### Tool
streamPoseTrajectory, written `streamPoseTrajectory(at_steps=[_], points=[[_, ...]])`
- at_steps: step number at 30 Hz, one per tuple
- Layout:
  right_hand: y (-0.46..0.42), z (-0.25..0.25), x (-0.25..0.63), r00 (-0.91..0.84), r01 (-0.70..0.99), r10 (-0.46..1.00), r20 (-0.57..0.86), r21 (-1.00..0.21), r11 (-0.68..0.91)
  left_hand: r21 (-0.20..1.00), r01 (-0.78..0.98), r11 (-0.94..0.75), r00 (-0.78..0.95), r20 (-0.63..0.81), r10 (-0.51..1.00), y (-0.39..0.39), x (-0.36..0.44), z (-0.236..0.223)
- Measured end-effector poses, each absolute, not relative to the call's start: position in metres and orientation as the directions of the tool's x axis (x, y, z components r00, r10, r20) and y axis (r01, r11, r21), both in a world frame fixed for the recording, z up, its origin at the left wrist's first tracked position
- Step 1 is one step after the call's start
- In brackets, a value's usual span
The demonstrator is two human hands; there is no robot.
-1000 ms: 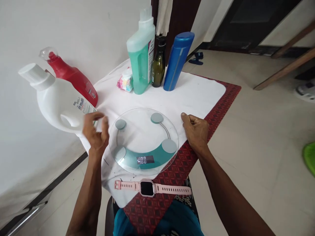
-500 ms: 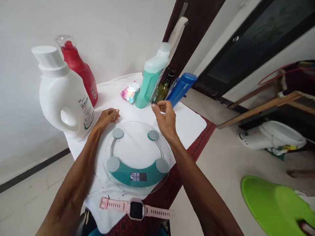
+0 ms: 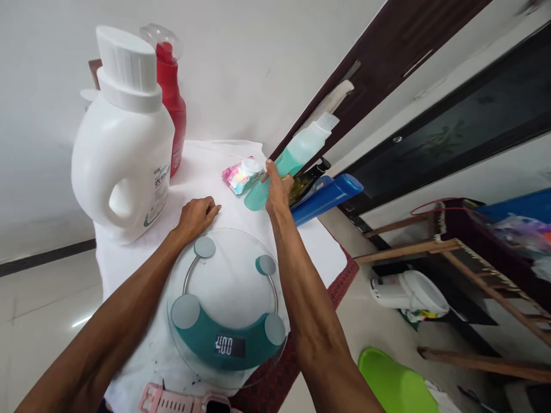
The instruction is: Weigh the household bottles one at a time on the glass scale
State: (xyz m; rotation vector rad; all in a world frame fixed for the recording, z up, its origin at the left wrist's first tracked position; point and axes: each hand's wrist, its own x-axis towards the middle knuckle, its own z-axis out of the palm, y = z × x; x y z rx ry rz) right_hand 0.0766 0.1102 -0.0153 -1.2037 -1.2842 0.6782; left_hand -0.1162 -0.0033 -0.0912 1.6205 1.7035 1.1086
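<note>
My right hand point(image 3: 276, 190) is wrapped round the lower part of a green liquid bottle point(image 3: 297, 156) at the back of the small table. My left hand point(image 3: 196, 215) rests with curled fingers on the white cloth point(image 3: 202, 172), just behind a round glass scale point(image 3: 225, 304) whose display is lit. A dark olive bottle point(image 3: 306, 182) and a blue bottle point(image 3: 328, 195) stand right beside the green one. A big white jug point(image 3: 124, 149) with a red bottle point(image 3: 173, 97) behind it stands at the left.
A pink-and-white packet point(image 3: 241, 174) lies by the green bottle. A pink watch point(image 3: 181, 401) lies at the near edge. A dark door point(image 3: 387, 63), wooden furniture point(image 3: 451, 252), a white object point(image 3: 408, 289) and a green plastic thing point(image 3: 396, 384) are on the right.
My right hand has reached forward and closed on the green bottle. My left hand has stayed on the cloth behind the scale. The view has tilted and moved closer.
</note>
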Motion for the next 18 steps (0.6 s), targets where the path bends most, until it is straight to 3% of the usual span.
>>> streamPoseTrajectory(at_steps=[11,18], points=[[0.058,-0.008,0.121,0.475,0.11,0.805,0.356,-0.931,0.347,0.704,0.71,0.009,-0.094,0.082,0.992,-0.005,-0.111,-0.09],[-0.008,0.013,0.133,0.407,-0.007,0.814,0.414,-0.89,0.456,0.659,0.752,0.027,-0.075,0.044,0.996,-0.008,-0.111,-0.087]])
